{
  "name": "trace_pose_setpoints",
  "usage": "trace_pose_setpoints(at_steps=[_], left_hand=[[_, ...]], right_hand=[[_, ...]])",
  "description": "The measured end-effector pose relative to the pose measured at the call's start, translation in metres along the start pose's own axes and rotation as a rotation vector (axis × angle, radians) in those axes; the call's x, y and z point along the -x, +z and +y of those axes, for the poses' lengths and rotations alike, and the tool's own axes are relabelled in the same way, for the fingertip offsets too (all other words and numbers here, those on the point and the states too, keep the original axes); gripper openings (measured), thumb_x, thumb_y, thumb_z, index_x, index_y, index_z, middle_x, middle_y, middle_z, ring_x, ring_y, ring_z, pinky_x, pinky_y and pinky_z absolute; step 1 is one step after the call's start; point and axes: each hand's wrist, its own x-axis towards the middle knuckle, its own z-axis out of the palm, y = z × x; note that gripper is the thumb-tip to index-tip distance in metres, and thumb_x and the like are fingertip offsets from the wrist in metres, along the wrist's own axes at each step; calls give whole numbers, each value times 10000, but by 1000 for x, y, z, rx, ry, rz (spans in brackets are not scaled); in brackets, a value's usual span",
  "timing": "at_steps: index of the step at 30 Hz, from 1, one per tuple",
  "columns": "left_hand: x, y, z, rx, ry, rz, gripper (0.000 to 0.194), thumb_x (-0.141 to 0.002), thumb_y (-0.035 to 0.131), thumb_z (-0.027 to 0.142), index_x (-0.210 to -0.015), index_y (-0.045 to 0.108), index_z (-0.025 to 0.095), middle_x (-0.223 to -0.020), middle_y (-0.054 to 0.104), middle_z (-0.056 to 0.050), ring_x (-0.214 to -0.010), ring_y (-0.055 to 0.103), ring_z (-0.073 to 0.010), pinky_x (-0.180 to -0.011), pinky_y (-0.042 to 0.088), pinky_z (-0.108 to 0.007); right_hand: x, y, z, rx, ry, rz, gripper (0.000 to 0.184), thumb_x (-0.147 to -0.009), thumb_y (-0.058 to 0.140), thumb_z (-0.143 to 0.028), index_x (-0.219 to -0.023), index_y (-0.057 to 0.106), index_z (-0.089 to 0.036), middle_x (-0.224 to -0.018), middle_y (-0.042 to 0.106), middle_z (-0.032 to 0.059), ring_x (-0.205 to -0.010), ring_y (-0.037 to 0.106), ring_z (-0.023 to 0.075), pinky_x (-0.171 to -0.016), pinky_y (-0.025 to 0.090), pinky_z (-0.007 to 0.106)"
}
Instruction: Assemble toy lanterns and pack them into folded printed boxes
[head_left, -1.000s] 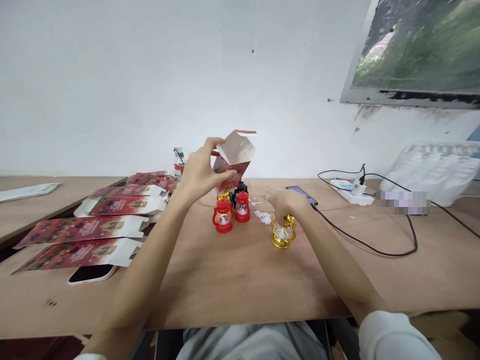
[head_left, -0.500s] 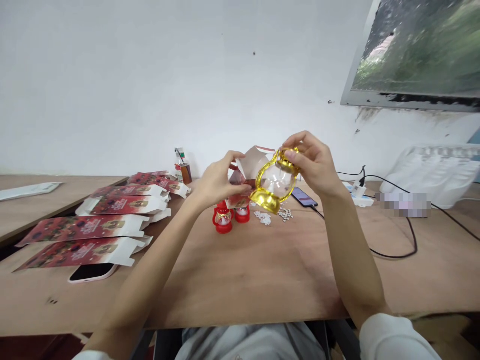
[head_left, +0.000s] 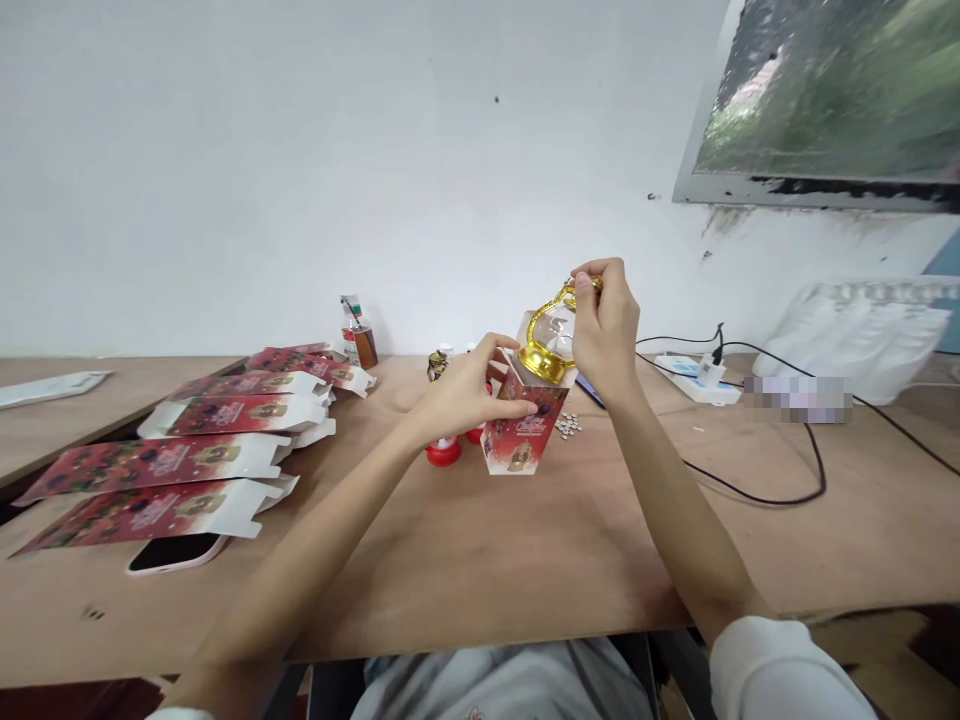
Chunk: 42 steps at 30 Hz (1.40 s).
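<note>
My right hand (head_left: 609, 325) grips a gold lantern (head_left: 541, 363) with a clear body by its top. The lantern leans a little, its base at the open mouth of a red printed box (head_left: 523, 430). Around the upper left of that box my left hand (head_left: 472, 395) is closed, thumb across the front. Behind my left hand stand red lanterns (head_left: 444, 452), partly covered by it, and a bronze-coloured lantern top (head_left: 436, 365). Small whitish pieces (head_left: 568, 426) lie on the table just right of the box.
Several flattened red boxes (head_left: 187, 460) lie in rows at the left, over a phone (head_left: 176, 552). A bottle (head_left: 360, 335) stands by the wall. At the right are a power strip (head_left: 697, 380), black cables (head_left: 757, 498) and a white plastic bundle (head_left: 862, 330).
The box has been turned upright and lowered, its printed front now towards me. My right hand has brought the gold lantern from beside the box to its open top.
</note>
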Motion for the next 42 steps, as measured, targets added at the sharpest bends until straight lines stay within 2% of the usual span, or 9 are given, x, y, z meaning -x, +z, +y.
trace_pose_setpoints(at_steps=[3, 7, 9, 15, 19, 26, 30, 35, 42], left_hand=[[0, 2, -1, 37, 8, 17, 604, -667, 726, 413, -1164, 438, 226, -842, 642, -1, -783, 635, -186, -647, 475, -270], [0, 7, -5, 110, 7, 24, 634, -657, 741, 411, -1171, 419, 226, -847, 640, -14, -786, 637, -193, -661, 485, -298], [1, 9, -6, 131, 14, 23, 644, -653, 749, 407, -1170, 411, 225, -880, 639, -30, -800, 638, -201, -676, 493, -318], [1, 12, -4, 200, 53, 55, 601, -689, 724, 335, -1163, 370, 235, -923, 620, -32, -748, 630, -167, -660, 499, -303], [0, 13, -6, 184, 64, 135, 533, -685, 724, 332, -1073, 371, 238, -950, 618, -30, -735, 621, -154, -655, 498, -294], [-1, 12, -7, 114, 103, 202, 531, -670, 735, 343, -1053, 384, 236, -1010, 602, -36, -765, 616, -151, -689, 506, -300], [-1, 8, -5, 92, 107, 201, 505, -684, 719, 343, -1060, 397, 242, -1020, 601, -29, -772, 612, -146, -673, 507, -282], [-1, 7, -8, 119, 111, 205, 512, -681, 715, 394, -1051, 395, 242, -1007, 582, -27, -794, 611, -155, -675, 515, -285], [0, 6, -9, 116, 119, 192, 514, -673, 710, 389, -1050, 391, 246, -1040, 568, -36, -782, 614, -150, -694, 517, -293]], right_hand=[[2, -2, -8, 88, -30, -62, 162, -936, 359, -325, -938, 493, -234, -909, 589, 47, -841, 548, 189, -779, 413, 378], [4, -2, -13, 139, -16, -325, 134, -913, 396, -299, -895, 504, -221, -894, 603, 58, -827, 551, 201, -745, 406, 363], [4, -2, -13, 166, -23, -415, 148, -914, 387, -297, -888, 507, -215, -907, 606, 69, -828, 550, 209, -743, 403, 368], [7, 0, -17, 255, -66, -394, 169, -909, 404, -337, -910, 512, -207, -931, 577, 96, -877, 533, 243, -786, 398, 412], [13, 3, -28, 319, -68, -374, 167, -912, 391, -323, -928, 499, -197, -950, 531, 107, -864, 529, 244, -768, 407, 417], [13, 0, -30, 203, -42, -410, 207, -896, 443, -365, -1021, 426, -200, -1042, 445, 106, -821, 517, 219, -719, 440, 410], [3, -14, -20, 53, -118, -522, 255, -856, 530, -422, -996, 444, -227, -1044, 441, 69, -910, 497, 214, -791, 458, 409], [-6, -35, -15, -125, -162, -711, 408, -735, 678, -438, -1039, 484, -244, -1129, 441, 55, -1029, 473, 220, -864, 462, 404], [-8, -40, -18, -178, -166, -735, 442, -687, 723, -423, -1034, 516, -243, -1171, 453, 55, -1049, 484, 219, -881, 465, 411]])
